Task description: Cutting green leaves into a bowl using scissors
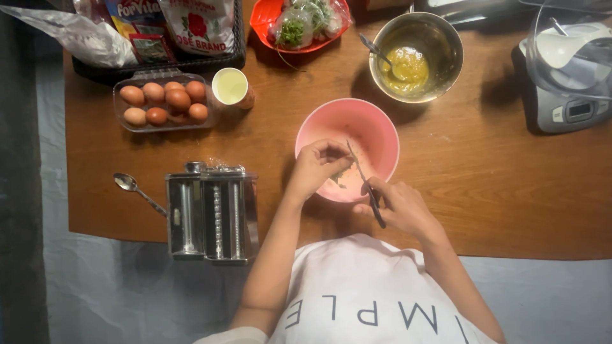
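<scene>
Over the pink bowl (376, 130), the left hand (317, 167) pinched something green; the right hand (396, 204) gripped scissors (364, 181). The bowl's contents were unclear.

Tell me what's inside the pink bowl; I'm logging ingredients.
Pink bowl holds pale mixture with green bits; left hand and scissors cover part of it.
</scene>
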